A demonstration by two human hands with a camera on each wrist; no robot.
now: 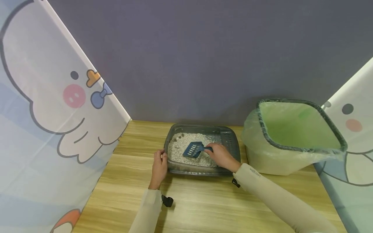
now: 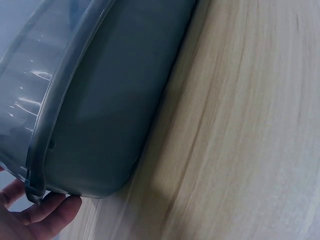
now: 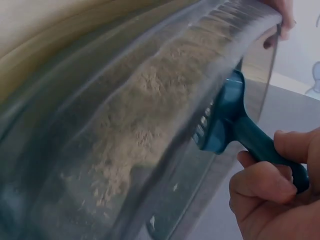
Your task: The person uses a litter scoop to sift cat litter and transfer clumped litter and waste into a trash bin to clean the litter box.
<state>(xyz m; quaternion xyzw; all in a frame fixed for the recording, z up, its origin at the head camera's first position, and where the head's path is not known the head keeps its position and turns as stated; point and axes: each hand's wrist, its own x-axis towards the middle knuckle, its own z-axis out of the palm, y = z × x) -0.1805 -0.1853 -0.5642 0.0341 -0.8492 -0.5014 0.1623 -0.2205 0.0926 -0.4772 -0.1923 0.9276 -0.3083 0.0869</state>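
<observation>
A dark grey litter box [image 1: 201,171] stands on the wooden table, with pale litter [image 1: 178,150] spread over its floor and several small dark clumps [image 1: 180,136] at the far left. My right hand [image 1: 222,156] grips the handle of a blue slotted litter scoop [image 1: 193,149], whose head is over the litter; whether it touches cannot be told. The right wrist view shows thumb and fingers around the scoop [image 3: 227,117]. At the box's left end my left hand [image 1: 160,164] holds the rim, and its fingers [image 2: 55,212] reach beneath the lip in the left wrist view.
Right of the litter box, close by, stands a pale bin [image 1: 268,158] with a dark rim and a translucent liner. A grey wall [image 1: 186,64] rises behind the table [image 1: 198,204]. Cartoon-printed panels [image 1: 43,155] flank both sides.
</observation>
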